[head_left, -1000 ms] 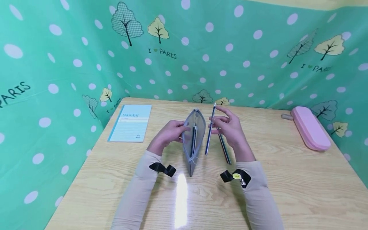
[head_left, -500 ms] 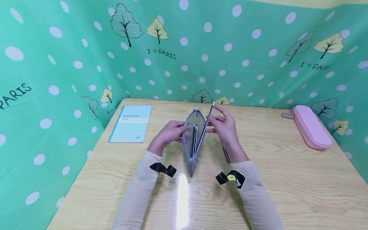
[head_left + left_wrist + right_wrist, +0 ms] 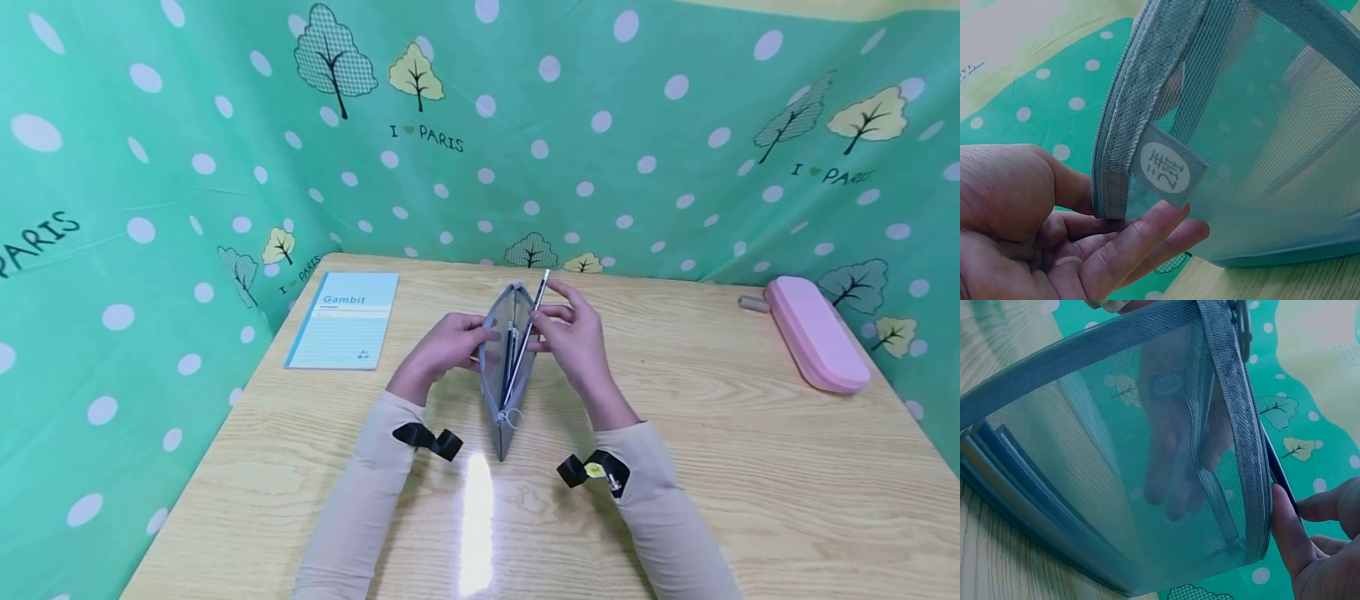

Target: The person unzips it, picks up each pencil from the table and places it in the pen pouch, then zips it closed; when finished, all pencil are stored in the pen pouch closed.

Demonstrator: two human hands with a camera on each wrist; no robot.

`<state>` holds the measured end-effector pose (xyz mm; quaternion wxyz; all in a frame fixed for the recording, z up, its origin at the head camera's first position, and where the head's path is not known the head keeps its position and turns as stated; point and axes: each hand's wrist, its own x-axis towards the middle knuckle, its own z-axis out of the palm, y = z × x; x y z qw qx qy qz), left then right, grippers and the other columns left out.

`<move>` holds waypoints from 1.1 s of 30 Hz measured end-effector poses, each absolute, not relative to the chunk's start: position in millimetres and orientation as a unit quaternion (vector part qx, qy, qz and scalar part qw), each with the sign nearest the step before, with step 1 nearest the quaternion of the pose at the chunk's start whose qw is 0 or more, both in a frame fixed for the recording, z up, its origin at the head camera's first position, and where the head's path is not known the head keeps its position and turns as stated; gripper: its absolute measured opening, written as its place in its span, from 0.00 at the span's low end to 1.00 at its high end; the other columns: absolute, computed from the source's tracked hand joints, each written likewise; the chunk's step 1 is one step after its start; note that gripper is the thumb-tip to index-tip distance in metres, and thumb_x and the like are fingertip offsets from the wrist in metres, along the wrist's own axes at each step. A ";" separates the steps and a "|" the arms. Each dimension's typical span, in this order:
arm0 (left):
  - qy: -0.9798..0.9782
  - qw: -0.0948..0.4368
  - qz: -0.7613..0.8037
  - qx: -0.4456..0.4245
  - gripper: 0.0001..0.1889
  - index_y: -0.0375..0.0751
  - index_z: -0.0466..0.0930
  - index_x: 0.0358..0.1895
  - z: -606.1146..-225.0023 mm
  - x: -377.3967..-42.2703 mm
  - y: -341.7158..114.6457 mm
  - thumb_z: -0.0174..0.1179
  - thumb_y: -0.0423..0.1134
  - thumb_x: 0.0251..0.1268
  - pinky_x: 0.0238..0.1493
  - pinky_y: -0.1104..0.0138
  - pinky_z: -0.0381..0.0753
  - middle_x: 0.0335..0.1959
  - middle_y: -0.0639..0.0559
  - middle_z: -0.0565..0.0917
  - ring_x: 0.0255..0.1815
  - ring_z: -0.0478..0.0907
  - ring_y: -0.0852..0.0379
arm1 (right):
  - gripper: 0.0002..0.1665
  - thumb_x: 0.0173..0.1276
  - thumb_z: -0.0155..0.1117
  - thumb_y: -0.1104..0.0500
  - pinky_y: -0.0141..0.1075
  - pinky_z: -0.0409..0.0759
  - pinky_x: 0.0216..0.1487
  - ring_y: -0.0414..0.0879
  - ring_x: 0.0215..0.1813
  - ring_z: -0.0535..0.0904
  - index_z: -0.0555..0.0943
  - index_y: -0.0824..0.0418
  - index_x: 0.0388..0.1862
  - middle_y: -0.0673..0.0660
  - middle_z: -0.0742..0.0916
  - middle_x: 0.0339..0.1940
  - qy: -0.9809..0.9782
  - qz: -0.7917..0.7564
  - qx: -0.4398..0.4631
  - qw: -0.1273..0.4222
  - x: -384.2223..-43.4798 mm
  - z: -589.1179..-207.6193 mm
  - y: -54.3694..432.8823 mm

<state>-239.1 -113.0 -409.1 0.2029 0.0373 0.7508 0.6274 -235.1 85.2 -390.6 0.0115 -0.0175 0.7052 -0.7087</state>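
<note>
A grey-blue mesh zip pouch (image 3: pixel 491 375) stands on the table with its mouth spread. My left hand (image 3: pixel 453 343) pinches its left rim between thumb and fingers, near a small fabric tag (image 3: pixel 1166 165) in the left wrist view. Between thumb and fingers, my right hand (image 3: pixel 573 333) holds a pencil (image 3: pixel 536 304) by its upper part. That pencil slants with its white-tipped end up and its lower part within the pouch mouth. Several dark pencils (image 3: pixel 510 354) stand inside; through the mesh the right wrist view shows long dark pencils (image 3: pixel 1029 481) along the bottom.
A light-blue notebook (image 3: pixel 345 321) lies at the table's back left. At the right are a pink pencil case (image 3: pixel 817 333) and a small grey cylinder (image 3: pixel 753 303). Behind the wooden table (image 3: pixel 750 467) hangs a green dotted curtain (image 3: pixel 637 125).
My right hand has moved left, bringing the pencil from beside the pouch into its mouth. The pencils on the table are now hidden behind the right arm. My left hand stays on the rim.
</note>
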 end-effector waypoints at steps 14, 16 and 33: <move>0.753 0.206 0.625 0.031 0.20 0.25 0.75 0.66 -408.1 -238.5 -111.2 0.49 0.34 0.81 0.41 0.63 0.91 0.57 0.31 0.82 0.50 0.88 0.40 | 0.35 0.71 0.63 0.73 0.36 0.91 0.34 0.42 0.33 0.88 0.70 0.63 0.76 0.75 0.84 0.52 0.755 -0.652 -0.061 -0.008 -229.2 -391.7 88.1; 0.751 0.206 0.626 0.031 0.20 0.25 0.75 0.66 -408.6 -238.6 -111.5 0.49 0.34 0.81 0.43 0.62 0.91 0.58 0.30 0.82 0.52 0.87 0.39 | 0.35 0.70 0.64 0.73 0.35 0.91 0.33 0.41 0.32 0.87 0.70 0.64 0.75 0.74 0.85 0.51 0.761 -0.645 -0.072 -0.017 -228.9 -391.3 87.7; 0.755 0.202 0.624 0.031 0.18 0.26 0.78 0.64 -407.9 -238.3 -112.7 0.50 0.34 0.81 0.41 0.63 0.91 0.58 0.31 0.82 0.51 0.88 0.40 | 0.33 0.70 0.65 0.74 0.36 0.91 0.34 0.38 0.30 0.87 0.71 0.66 0.73 0.75 0.85 0.49 0.773 -0.626 -0.101 -0.011 -225.2 -388.9 87.4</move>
